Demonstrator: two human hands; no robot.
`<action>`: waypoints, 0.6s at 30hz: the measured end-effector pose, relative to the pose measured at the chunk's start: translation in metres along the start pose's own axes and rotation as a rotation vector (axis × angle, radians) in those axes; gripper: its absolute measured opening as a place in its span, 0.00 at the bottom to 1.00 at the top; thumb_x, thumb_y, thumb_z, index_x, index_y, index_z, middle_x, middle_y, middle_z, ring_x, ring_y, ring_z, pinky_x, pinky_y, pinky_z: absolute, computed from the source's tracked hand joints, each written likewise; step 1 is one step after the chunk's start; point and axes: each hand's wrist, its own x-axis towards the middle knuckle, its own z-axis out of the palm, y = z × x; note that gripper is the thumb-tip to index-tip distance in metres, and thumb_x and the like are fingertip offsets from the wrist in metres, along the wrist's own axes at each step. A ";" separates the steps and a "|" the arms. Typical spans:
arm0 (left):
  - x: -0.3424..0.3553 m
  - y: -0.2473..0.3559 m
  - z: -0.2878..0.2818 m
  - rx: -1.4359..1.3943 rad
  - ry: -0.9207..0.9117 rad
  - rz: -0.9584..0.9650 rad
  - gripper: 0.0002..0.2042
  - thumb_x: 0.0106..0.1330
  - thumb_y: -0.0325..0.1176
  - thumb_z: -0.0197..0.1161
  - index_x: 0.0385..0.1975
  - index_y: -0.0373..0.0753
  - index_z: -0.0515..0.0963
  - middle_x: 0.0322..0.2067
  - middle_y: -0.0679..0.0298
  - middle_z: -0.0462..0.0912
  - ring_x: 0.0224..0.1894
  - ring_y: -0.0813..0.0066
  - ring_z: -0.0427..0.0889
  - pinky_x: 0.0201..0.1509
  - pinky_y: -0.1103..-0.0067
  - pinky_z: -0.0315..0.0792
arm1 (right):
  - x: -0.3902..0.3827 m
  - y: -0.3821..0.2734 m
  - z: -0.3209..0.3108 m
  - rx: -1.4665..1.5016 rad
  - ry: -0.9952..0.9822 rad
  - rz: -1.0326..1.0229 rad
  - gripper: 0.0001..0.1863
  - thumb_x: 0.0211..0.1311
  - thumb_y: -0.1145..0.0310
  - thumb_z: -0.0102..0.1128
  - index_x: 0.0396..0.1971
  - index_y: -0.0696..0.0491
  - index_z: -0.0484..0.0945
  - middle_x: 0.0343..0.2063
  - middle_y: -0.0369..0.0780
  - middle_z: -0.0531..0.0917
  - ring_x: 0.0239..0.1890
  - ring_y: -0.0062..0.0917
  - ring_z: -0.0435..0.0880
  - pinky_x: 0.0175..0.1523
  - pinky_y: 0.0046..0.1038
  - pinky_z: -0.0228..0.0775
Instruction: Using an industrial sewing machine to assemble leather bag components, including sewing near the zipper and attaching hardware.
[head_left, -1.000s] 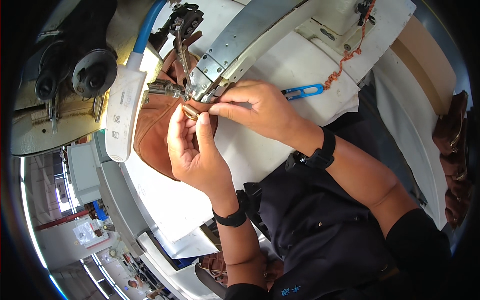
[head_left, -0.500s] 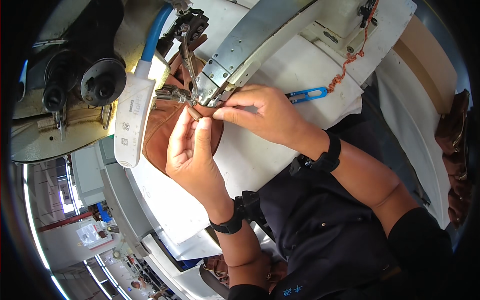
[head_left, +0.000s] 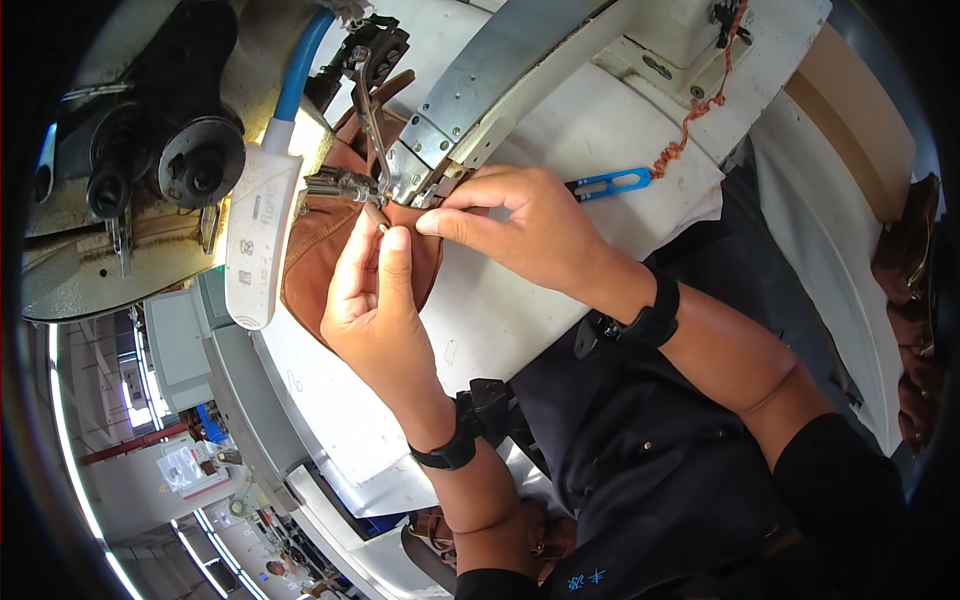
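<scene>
Brown leather-like material (head_left: pixel 325 255) with a stitched edge lies around the working end of a sewing machine (head_left: pixel 425 145), below its presser foot (head_left: pixel 345 184). Between the thumb and fingertips of my left hand (head_left: pixel 375 290) is a small brown strip, mostly hidden by the fingers, close to the foot. My right hand (head_left: pixel 535 220) is on the other side of the foot, thumb and index finger pinching the edge of the brown material against the machine's end. What its curled fingers hide I cannot see.
A white lamp (head_left: pixel 262 235) with a blue neck hangs left of my hands. Blue thread snips (head_left: pixel 612 184) on an orange cord lie on the white table (head_left: pixel 470 340). Black thread-stand parts (head_left: pixel 200 160) fill the upper left. Brown pieces (head_left: pixel 915 340) hang at the far right.
My left fingertips have shifted slightly up and left towards the presser foot, and less of the small brown strip shows. My right hand keeps its pinch, almost in place.
</scene>
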 end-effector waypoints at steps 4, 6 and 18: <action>0.006 0.001 -0.002 0.069 0.017 0.007 0.17 0.73 0.28 0.70 0.58 0.26 0.82 0.47 0.59 0.89 0.46 0.79 0.86 0.54 0.84 0.79 | 0.000 0.000 0.003 0.027 0.066 -0.043 0.13 0.66 0.62 0.74 0.35 0.59 0.90 0.25 0.40 0.86 0.27 0.22 0.80 0.34 0.27 0.69; 0.012 0.001 -0.006 0.075 0.000 -0.006 0.17 0.74 0.29 0.70 0.57 0.26 0.83 0.45 0.60 0.89 0.46 0.81 0.85 0.53 0.85 0.78 | 0.002 -0.005 0.005 0.078 0.102 -0.035 0.16 0.64 0.58 0.73 0.32 0.59 0.89 0.19 0.42 0.83 0.20 0.24 0.76 0.28 0.30 0.64; 0.004 -0.042 0.019 0.751 0.212 0.710 0.14 0.82 0.31 0.55 0.55 0.29 0.82 0.40 0.56 0.86 0.40 0.67 0.84 0.44 0.73 0.78 | 0.001 0.017 0.016 -0.194 0.299 -0.304 0.18 0.59 0.51 0.78 0.30 0.52 0.90 0.27 0.35 0.89 0.32 0.31 0.86 0.44 0.34 0.73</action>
